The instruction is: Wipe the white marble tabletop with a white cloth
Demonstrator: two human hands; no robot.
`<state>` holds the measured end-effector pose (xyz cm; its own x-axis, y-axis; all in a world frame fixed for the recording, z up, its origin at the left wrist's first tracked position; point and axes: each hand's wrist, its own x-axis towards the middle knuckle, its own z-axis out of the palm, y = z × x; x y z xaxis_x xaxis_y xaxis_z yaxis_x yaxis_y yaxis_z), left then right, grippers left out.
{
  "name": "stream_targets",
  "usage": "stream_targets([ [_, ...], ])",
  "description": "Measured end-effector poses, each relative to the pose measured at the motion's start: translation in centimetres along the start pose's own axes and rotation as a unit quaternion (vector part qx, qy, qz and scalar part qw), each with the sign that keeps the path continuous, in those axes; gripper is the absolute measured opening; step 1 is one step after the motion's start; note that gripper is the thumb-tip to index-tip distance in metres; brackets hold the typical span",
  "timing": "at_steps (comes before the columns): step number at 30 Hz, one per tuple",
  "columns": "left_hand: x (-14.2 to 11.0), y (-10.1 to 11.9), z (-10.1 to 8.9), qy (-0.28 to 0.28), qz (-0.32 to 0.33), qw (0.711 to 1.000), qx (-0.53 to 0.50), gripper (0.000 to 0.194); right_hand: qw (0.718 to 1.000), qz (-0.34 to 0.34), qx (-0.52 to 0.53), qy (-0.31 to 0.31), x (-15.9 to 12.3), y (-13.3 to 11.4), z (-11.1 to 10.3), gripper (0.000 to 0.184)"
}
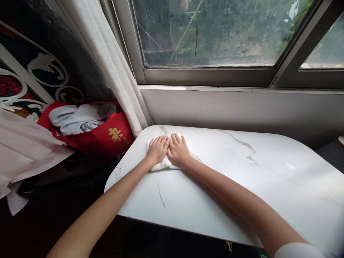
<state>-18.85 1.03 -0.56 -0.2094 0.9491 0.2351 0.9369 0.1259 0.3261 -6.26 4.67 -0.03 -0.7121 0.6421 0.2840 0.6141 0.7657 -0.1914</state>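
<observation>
A folded white cloth [165, 165] lies flat near the far left corner of a white marble-patterned table [228, 157]. My left hand [158, 150] rests on the cloth's left part, palm down with its fingers lying flat. Beside it, my right hand [178, 150] presses down on the cloth too, fingers stretched forward. The two hands touch at their inner sides. Much of the cloth is hidden beneath them.
Left of the table stands a red bag [92, 140] stuffed with pale fabric [77, 118]. A light curtain [107, 53] hangs by the table's far left corner. Behind the table is a low wall [215, 107] under a window [215, 36]. Pink fabric [24, 150] drapes at far left.
</observation>
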Motion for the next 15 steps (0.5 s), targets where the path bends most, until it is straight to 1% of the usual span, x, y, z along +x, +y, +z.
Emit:
stream_targets([
  [3,3.5,-1.1,0.3,0.003,0.009,1.000,-0.025,0.044,0.999,0.044,-0.017,0.012,2.9,0.8,0.9,0.052],
  [7,6.8,-3.0,0.8,0.003,0.010,1.000,-0.028,0.044,0.998,0.069,-0.013,0.010,6.0,1.3,1.9,0.051],
  [11,8.8,-5.1,0.7,-0.004,0.029,0.999,-0.030,0.044,0.996,0.079,-0.015,0.021,8.3,1.0,2.8,0.051],
  [15,9.4,-7.0,0.0,0.000,0.044,0.999,-0.024,0.043,0.998,0.048,-0.020,0.021,9.6,0.1,3.5,0.053],
])
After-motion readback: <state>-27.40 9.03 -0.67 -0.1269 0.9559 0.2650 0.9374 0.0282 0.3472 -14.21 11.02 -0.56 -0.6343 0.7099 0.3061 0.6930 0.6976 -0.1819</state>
